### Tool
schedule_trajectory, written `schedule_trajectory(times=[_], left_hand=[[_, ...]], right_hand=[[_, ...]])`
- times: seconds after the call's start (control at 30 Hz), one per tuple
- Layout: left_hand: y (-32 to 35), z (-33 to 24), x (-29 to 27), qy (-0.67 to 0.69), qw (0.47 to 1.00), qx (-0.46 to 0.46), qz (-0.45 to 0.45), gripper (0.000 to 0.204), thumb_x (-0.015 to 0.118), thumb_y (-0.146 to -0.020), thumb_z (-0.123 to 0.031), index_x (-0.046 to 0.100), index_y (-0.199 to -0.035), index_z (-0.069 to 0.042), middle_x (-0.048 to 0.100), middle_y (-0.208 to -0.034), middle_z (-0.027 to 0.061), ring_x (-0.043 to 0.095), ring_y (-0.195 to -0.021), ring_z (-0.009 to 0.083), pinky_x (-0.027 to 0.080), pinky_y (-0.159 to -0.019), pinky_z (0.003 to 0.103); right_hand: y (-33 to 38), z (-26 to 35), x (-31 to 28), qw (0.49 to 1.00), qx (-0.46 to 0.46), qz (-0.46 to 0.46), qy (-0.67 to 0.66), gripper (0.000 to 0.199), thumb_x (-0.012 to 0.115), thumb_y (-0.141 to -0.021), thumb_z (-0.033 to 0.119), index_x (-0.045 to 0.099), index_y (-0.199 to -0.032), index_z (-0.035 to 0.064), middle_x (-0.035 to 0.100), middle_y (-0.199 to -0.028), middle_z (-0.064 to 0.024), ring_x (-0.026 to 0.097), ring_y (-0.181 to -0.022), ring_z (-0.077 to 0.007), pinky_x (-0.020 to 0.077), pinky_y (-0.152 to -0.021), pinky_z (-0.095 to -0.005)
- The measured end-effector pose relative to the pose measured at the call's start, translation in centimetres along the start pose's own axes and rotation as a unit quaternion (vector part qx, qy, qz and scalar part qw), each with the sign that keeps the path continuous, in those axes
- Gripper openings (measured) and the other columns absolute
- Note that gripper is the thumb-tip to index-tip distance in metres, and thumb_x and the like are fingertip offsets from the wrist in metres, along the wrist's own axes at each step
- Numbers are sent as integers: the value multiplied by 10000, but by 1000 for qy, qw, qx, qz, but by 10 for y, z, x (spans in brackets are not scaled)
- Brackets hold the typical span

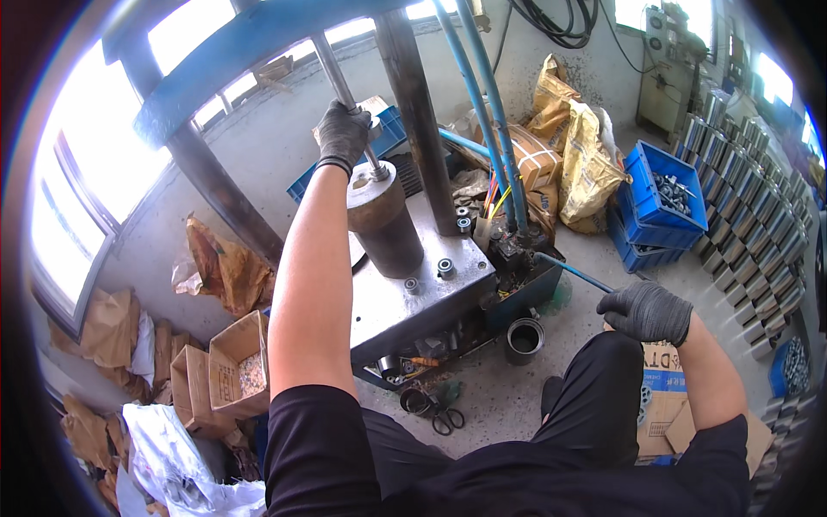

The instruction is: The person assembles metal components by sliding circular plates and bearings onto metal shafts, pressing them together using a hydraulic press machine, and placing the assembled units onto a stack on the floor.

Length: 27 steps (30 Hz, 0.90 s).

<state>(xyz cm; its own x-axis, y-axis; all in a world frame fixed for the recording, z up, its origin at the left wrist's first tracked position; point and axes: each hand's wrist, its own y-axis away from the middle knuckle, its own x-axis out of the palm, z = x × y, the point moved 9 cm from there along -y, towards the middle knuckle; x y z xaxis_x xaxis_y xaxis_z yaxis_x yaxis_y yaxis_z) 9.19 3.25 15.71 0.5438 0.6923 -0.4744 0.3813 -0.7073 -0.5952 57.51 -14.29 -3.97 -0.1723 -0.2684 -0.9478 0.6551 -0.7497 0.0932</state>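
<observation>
Head view of a floor-standing press. The left hand [343, 133], gloved in dark grey, had its fingers clenched round a slender steel rod [338, 76] that rose slanting from the top of a brown steel cylinder [384, 220]. The cylinder stood upright on the grey press table [405, 306], beside two small bearings [446, 267] lying on the plate. The right hand [646, 312], likewise gloved, had its fingers closed on the end of a thin blue lever [573, 274] that projected from the valve block at the table's right edge, above the person's black-clad knee. A short steel ring [524, 339] and a pair of scissors [446, 420] lay on the speckled concrete floor [508, 405] before the press. Two blue hoses [482, 95] ran up the machine's dark column. At left, open brown cardboard boxes [226, 369] and crumpled paper lay below a bright window. At right, yellow sacks [586, 164] leaned beside stacked blue plastic crates [659, 202] of metal parts, and rows of shiny steel sleeves [745, 202] stood along the wall.
</observation>
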Motion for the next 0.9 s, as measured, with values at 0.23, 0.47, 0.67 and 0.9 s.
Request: schedule_trajectory(times=[0.23,0.47,0.67,0.9], left_hand=[[5,1,-2,28,999,-16,12,315,764,-875,-160,660,-1127,-3,752,-971,168,760,-895,260,610,-779,392],[10,-10,-1,47,999,19,12,245,675,-913,-93,609,-1122,17,708,-904,135,765,-787,233,673,-667,342],[14,-13,-5,12,1000,18,1,237,671,-915,-75,608,-1126,13,708,-904,133,761,-789,232,669,-659,345],[9,-7,-4,3,999,34,-6,250,684,-904,-103,611,-1112,16,723,-917,153,758,-806,231,656,-688,360]], right_hand=[[-1,1,13,993,37,99,44,304,617,-959,308,763,-1118,93,754,-949,-183,720,-921,-385,561,-860,-482],[1,4,7,994,27,94,51,317,632,-950,296,752,-1133,66,754,-970,-196,721,-932,-392,563,-864,-472],[1,5,8,994,24,87,54,320,638,-953,291,746,-1149,63,754,-976,-195,724,-940,-388,564,-868,-468],[-1,1,2,1000,-1,3,30,331,607,-964,328,755,-1155,102,756,-950,-200,726,-914,-400,565,-854,-487]])
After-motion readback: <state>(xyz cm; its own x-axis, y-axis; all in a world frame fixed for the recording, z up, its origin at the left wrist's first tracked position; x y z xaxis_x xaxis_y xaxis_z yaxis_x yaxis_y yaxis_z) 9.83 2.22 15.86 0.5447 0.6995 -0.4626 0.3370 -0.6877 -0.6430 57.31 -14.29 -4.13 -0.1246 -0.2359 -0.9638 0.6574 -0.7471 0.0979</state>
